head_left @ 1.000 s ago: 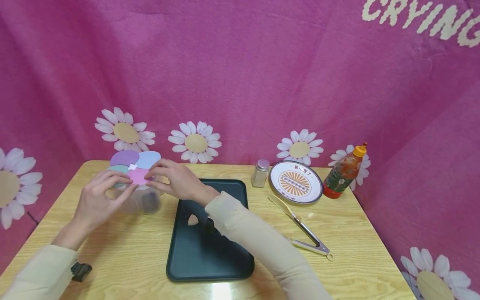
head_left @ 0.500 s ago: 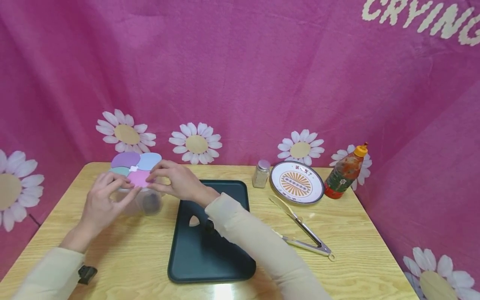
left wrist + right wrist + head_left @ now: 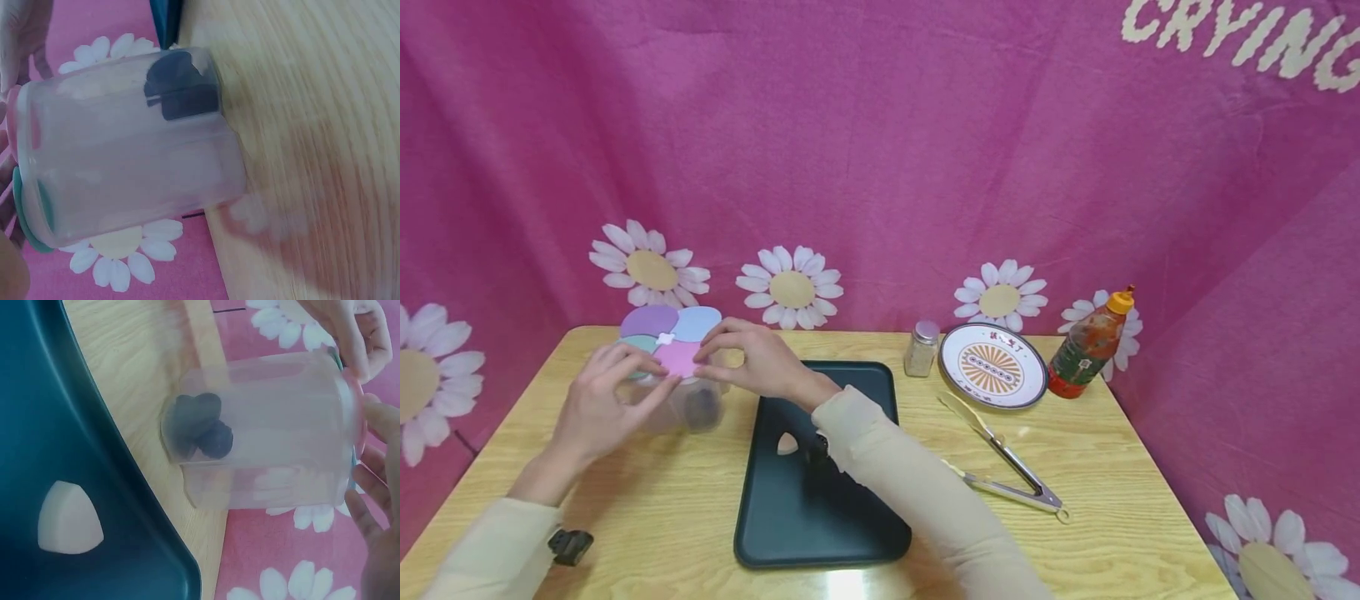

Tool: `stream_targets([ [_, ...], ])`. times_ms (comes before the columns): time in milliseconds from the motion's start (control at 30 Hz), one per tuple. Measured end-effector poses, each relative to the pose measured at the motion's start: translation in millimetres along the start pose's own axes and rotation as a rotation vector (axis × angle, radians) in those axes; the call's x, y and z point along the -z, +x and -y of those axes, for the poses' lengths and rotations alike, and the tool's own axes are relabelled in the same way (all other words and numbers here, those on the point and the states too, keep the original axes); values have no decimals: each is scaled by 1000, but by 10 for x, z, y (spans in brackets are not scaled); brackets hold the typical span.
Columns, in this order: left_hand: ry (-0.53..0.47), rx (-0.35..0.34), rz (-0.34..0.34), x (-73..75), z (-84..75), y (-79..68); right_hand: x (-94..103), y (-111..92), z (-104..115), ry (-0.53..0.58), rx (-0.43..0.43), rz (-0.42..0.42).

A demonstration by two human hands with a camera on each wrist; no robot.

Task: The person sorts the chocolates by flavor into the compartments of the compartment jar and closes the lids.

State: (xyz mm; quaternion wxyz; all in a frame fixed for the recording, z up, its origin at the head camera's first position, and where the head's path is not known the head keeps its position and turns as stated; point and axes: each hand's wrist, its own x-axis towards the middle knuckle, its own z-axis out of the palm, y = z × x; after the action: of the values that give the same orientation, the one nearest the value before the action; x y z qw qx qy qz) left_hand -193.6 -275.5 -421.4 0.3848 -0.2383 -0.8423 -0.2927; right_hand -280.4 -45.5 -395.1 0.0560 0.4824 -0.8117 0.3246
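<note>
A translucent storage container with rounded compartments stands upright at the table's back left. Its petal-like lids are purple, light blue, green and pink. My left hand holds the pink lid's left and front edge between thumb and fingers. From the right, my right hand grips the same lid's right edge, thumb below and fingers curved over. Dark rounded pieces lie at the bottom of one compartment, blurred by the plastic. Both hands partly cover the lids.
A dark tray lies right of the container, under my right forearm, with a pale rounded wedge on it. Farther right are a shaker jar, a patterned plate, metal tongs and a red sauce bottle.
The head view shifts slightly. Both hands stay at the pink lid, with only small finger movements; the container and the other things keep their places.
</note>
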Motion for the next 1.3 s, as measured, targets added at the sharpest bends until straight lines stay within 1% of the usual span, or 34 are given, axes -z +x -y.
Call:
stream_targets([
  [33, -9, 5, -1, 5, -1, 4, 5, 3, -17, 17, -6, -11],
  [100, -13, 3, -13, -5, -3, 15, 18, 13, -52, 7, -20, -32],
  [200, 12, -23, -36, -40, -14, 35, 42, 42, -101, -49, -39, -42],
  [267, 41, -33, -36, -60, -24, 52, 52, 82, -124, -88, -51, -34],
  [400, 80, -41, -15, -73, -39, 65, 72, 190, -129, -137, -78, 24],
  [500, 92, -50, 1, -85, -45, 68, 87, 270, -134, -172, -103, 83],
  [567, 95, -51, 10, -93, -49, 72, 96, 310, -142, -185, -113, 113],
  [667, 101, -46, 20, -94, -53, 75, 114, 341, -157, -183, -121, 136],
  [800, 113, -28, 29, -70, -42, 72, 135, 340, -167, -165, -103, 142],
  [867, 114, -17, 33, -46, -31, 68, 151, 320, -165, -176, -91, 144],
  [1100, 99, 4, 28, 100, 51, 3, 159, 216, -165, -281, -25, 142],
  [1300, 57, 21, -9, 187, 145, -62, 141, 110, -131, -326, 33, 112],
])
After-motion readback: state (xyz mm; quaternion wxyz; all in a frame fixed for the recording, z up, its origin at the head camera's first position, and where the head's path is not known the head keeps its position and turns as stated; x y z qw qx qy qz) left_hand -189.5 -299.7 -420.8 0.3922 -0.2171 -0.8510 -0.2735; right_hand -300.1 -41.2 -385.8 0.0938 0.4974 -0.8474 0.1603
